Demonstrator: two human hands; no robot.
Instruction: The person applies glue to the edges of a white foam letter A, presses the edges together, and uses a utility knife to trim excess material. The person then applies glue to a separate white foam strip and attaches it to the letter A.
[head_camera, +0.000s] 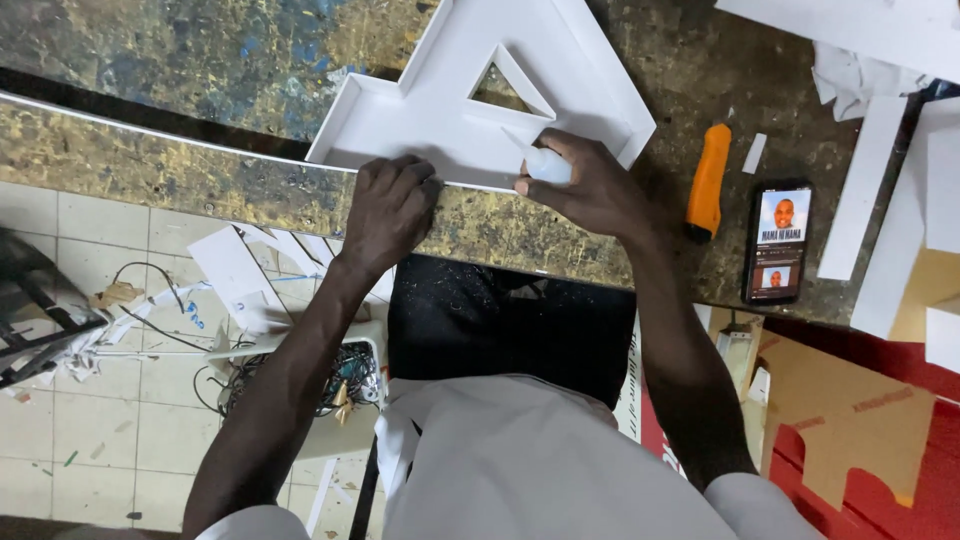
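A large white letter-shaped tray with raised walls and a triangular hole (470, 85) lies on the worn, paint-stained workbench (200, 60). My left hand (392, 205) presses with curled fingers on the near edge of the white shape. My right hand (590, 185) grips a small white squeeze bottle (540, 160), its thin nozzle pointing into the tray near its lower wall.
An orange utility knife (708, 180) and a lit phone (777, 243) lie right of my hands. White strips and panels (880, 190) fill the bench's right side. Below are a tiled floor with scraps and cables (150, 330) and brown cardboard (850, 410).
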